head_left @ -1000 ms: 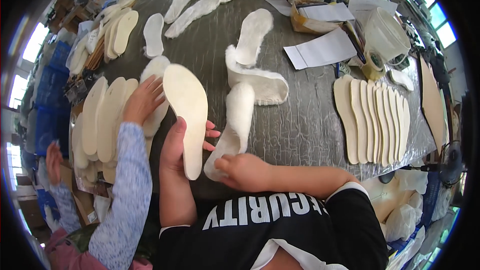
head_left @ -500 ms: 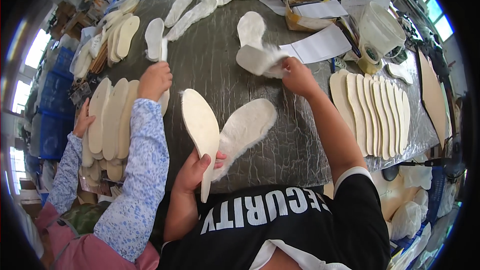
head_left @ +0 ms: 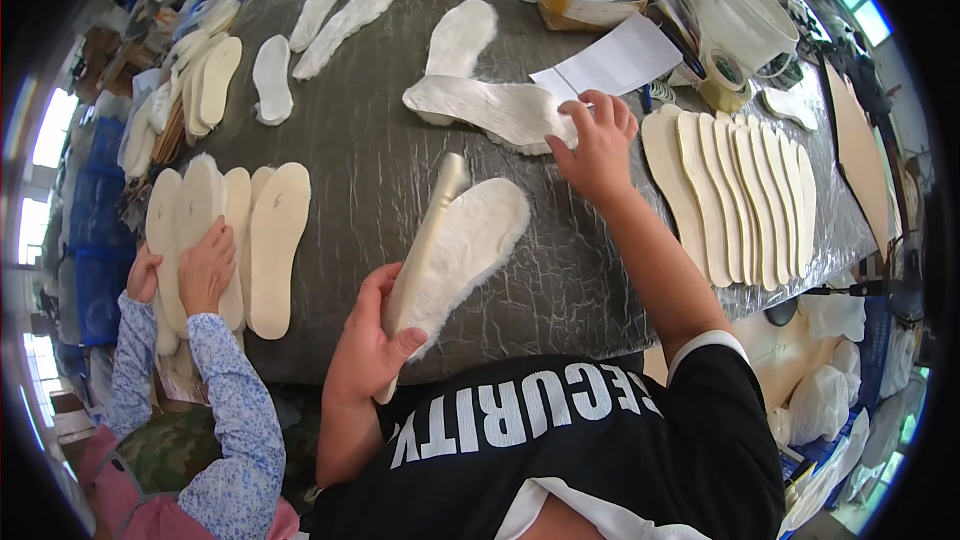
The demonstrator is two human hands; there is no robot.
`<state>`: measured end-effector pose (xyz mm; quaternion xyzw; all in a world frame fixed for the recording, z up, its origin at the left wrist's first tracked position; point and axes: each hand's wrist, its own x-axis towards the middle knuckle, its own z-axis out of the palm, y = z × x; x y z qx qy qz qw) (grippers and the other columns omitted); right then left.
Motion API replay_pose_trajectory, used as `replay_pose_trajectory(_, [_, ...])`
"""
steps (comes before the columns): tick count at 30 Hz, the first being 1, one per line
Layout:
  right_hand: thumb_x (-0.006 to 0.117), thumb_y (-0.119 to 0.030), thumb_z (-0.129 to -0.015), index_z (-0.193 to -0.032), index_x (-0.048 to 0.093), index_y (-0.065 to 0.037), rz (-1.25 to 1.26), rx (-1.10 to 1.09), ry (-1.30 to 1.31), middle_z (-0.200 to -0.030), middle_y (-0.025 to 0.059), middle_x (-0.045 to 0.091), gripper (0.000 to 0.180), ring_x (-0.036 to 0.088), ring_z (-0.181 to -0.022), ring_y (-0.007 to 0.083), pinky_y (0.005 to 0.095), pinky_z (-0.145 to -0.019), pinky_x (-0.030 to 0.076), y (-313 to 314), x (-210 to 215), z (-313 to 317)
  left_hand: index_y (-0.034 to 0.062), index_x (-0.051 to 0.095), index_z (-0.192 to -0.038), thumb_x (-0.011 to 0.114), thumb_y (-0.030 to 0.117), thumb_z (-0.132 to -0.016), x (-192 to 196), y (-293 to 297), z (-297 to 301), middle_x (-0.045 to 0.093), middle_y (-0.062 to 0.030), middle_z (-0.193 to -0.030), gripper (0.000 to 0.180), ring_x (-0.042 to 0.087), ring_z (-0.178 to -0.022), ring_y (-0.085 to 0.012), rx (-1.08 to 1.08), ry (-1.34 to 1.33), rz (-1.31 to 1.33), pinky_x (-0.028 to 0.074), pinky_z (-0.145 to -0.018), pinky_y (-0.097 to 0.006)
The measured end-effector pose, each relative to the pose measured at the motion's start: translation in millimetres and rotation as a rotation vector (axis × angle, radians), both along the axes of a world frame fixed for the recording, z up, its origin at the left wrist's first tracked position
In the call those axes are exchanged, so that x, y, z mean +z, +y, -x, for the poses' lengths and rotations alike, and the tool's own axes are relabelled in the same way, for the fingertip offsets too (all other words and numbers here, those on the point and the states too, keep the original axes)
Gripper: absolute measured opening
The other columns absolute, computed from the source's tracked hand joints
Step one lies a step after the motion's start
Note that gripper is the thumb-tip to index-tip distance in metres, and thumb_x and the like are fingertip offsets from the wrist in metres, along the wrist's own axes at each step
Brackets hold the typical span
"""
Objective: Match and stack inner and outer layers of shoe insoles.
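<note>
In my left hand (head_left: 370, 340), closed at the heel end, is a pair of insoles: a smooth cream insole (head_left: 425, 240), seen nearly edge-on, and a fluffy white insole (head_left: 475, 240) lying against it, fleece facing up. My right hand (head_left: 600, 145) has its fingers apart at the right end of another fleece insole (head_left: 495, 110); thumb and fingertips are around that end, with no firm grip showing. This insole lies across a second fleece insole (head_left: 460, 40) on the dark plastic-covered table (head_left: 570, 270).
At the left, a co-worker's hands (head_left: 205, 265) touch a row of cream insoles (head_left: 278, 250). Several fleece insoles (head_left: 345, 30) lie at the back. On the right are an overlapping insole row (head_left: 735, 200), white paper (head_left: 610, 55), a carton (head_left: 590, 5) and a translucent bucket (head_left: 745, 15).
The fleece insole at my right hand has gone from bent up to lying flat, and my fingers have spread. My left hand's cream insole has turned edge-on. The co-worker's hand has drawn back to the row.
</note>
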<state>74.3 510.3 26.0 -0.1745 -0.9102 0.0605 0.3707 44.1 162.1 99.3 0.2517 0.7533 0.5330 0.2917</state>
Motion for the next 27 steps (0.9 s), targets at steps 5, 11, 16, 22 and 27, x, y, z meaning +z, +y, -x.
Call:
replay_pose_trajectory(5, [0.076, -0.011, -0.076, -0.104, 0.054, -0.002, 0.879, 0.226, -0.272, -0.09, 0.0114, 0.061, 0.036, 0.062, -0.08, 0.0212, 0.034, -0.073, 0.05, -47.1, 5.2, -26.8, -0.0005, 0.045, -0.132, 0.076, 0.051, -0.079, -6.6, 0.3, 4.6, 0.052, -0.0182, -0.122, 0.08, 0.054, -0.112, -0.0287, -0.051, 0.261, 0.076, 0.043, -0.098, -0.038])
replay_pose_trajectory(11, [0.068, -0.002, -0.077, -0.099, 0.053, 0.0, 1.177, 0.215, -0.43, -0.091, 0.0181, 0.063, 0.027, 0.065, -0.077, 0.0317, 0.0382, -0.07, 0.052, -58.3, 2.5, -48.5, -0.0023, 0.051, -0.128, 0.075, 0.04, -0.081, 0.4, 7.7, 13.2, 0.049, -0.0174, -0.127, 0.067, 0.051, -0.116, -0.0269, 0.006, 0.312, 0.09, 0.04, -0.101, -0.036])
replay_pose_trajectory(16, [0.068, 0.0, -0.081, -0.098, 0.055, 0.0, 1.033, 0.193, -0.252, -0.086, 0.0098, 0.06, 0.021, 0.061, -0.069, 0.016, 0.0298, -0.062, 0.05, -65.8, 4.3, -85.0, -0.0038, 0.051, -0.131, 0.075, 0.033, -0.081, 4.6, 3.2, 24.3, 0.04, -0.0175, -0.134, 0.067, 0.048, -0.119, -0.0265, -0.013, 0.072, 0.012, 0.038, -0.101, -0.036])
replay_pose_trajectory(22, [0.053, 0.001, -0.094, -0.128, 0.056, 0.005, 1.459, 0.28, -0.275, -0.076, 0.0091, 0.062, 0.034, 0.06, -0.056, 0.0114, 0.0256, -0.054, 0.051, -68.0, 13.7, -82.5, -0.0039, 0.059, -0.126, 0.073, 0.041, -0.084, -5.8, 22.7, 15.8, 0.043, -0.0213, -0.131, 0.063, 0.049, -0.116, -0.0322, -0.047, 0.416, 0.176, 0.04, -0.099, -0.04])
replay_pose_trajectory(27, [0.052, 0.0, -0.095, -0.127, 0.057, 0.005, 1.549, 0.279, -0.316, -0.079, 0.0116, 0.064, 0.033, 0.062, -0.058, 0.013, 0.0276, -0.055, 0.052, -66.1, 7.5, -79.8, -0.0062, 0.057, -0.129, 0.063, 0.038, -0.093, -9.1, 24.8, 6.8, 0.04, -0.0241, -0.137, 0.058, 0.044, -0.124, -0.0342, -0.158, 0.483, 0.295, 0.033, -0.105, -0.041])
